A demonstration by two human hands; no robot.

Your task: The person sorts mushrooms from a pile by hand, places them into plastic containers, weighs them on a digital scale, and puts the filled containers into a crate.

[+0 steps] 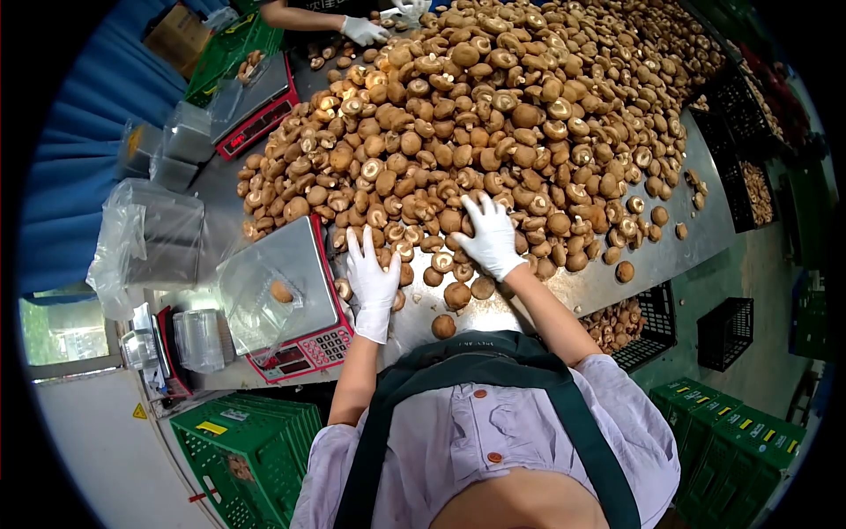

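Observation:
A big heap of brown shiitake mushrooms (467, 123) covers most of the metal table (705, 238). My left hand (374, 284), in a white glove, lies at the heap's near edge beside the scale, fingers stretched out. Farther right, my right hand (490, 238), also gloved, rests with fingers spread against the mushrooms. Neither hand appears to grip anything, though the undersides of both are hidden. Several loose mushrooms lie between them. Left of my left hand stands a red-framed scale (322, 349). On its pan is a clear plastic tray (298, 310) with one mushroom (281, 291) in it.
A second scale (256, 128) stands at the back left, near a co-worker's gloved hand (364, 32). Clear trays in plastic bags (150, 242) line the left side. Green crates (251, 450) stand below left; a black crate (656, 313) of mushroom pieces sits below right.

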